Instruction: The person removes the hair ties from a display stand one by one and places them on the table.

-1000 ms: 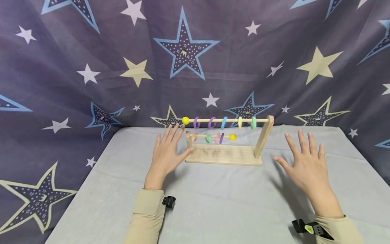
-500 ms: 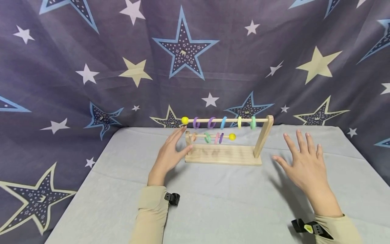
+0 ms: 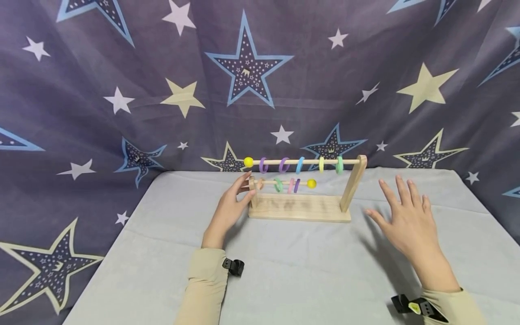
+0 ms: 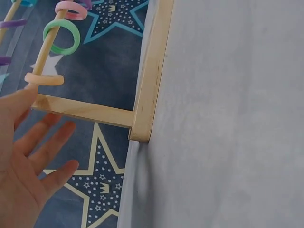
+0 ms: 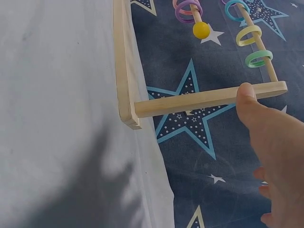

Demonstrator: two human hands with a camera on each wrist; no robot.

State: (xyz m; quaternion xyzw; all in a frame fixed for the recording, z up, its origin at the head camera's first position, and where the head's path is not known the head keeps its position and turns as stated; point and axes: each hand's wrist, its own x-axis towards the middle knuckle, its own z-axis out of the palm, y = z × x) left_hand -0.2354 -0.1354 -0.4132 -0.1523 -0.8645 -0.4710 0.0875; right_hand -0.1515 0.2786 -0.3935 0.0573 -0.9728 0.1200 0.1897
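Observation:
A wooden ring stand [image 3: 299,207] sits on the cloth-covered table, with a tall post at right and a short post [image 4: 85,109] at left. Its upper rod carries purple, blue, yellow and green rings; the lower one bears an orange ring [image 4: 45,80], a green ring [image 4: 61,37], a pink ring and a purple ring. My left hand [image 3: 229,210] is at the short post, thumb and index fingertips right at its top, the other fingers loosely spread. To the right of the stand my right hand [image 3: 410,225] hovers with spread fingers, holding nothing.
Yellow balls cap the free ends of the upper rod [image 3: 248,162] and the lower rod [image 3: 311,183]. A dark star-patterned curtain [image 3: 260,117] hangs behind the table [image 3: 308,275]. Small black cameras are strapped at both wrists.
My left hand has moved slightly right to the short post, and its fingers have drawn together from a wide spread. My right hand and the stand stay where they were.

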